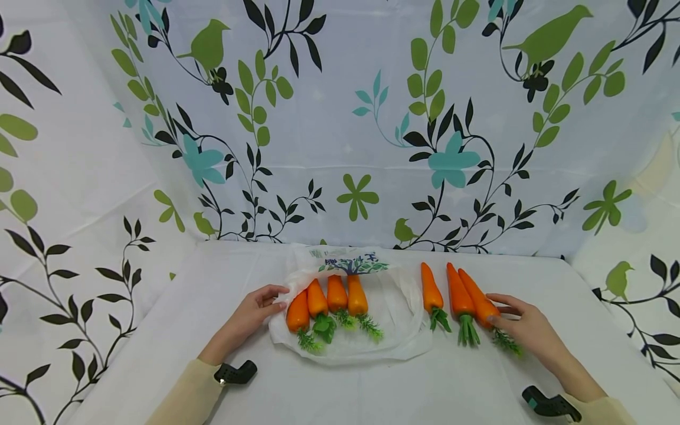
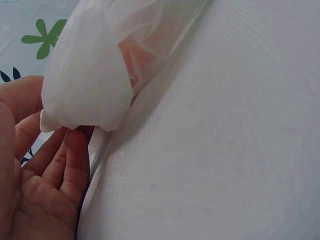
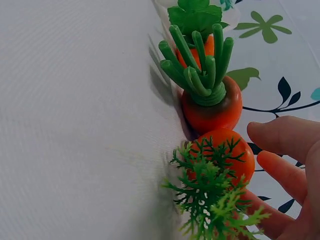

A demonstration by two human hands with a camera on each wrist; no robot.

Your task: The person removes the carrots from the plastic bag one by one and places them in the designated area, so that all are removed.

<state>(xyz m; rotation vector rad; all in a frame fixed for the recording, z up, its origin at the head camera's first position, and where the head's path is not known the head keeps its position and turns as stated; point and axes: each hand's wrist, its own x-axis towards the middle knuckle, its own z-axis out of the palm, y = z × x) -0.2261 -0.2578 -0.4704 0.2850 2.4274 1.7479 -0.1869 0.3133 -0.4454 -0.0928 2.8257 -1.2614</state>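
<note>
An orange carrot (image 1: pixel 475 298) with feathery fronds lies to the right of a thin white plastic bag (image 1: pixel 395 319), outermost of three there. The right hand (image 1: pixel 523 321) is around its thick end, thumb and fingers parted, with no firm grip showing. Close against it lies a stubby-stalked carrot (image 1: pixel 460 289); a leafy-topped carrot (image 1: pixel 431 288) is nearest the bag's right edge. Closing on the firm orange body, clear of the fronds and the neighbour, looks the surest way to hold this one alone.

At the bag's left edge, the left hand (image 1: pixel 260 304) holds the film in curled fingers. A light hold, with the upper layer raised, probably suits film so thin. In the bag's left half lie four more carrots (image 1: pixel 317 298), tips under the printed upper layer, greens toward the person. Beneath the bag is a white-covered desk (image 1: pixel 297 392); beyond it hangs a backdrop (image 1: pixel 329 136) printed with birds and leaves.
</note>
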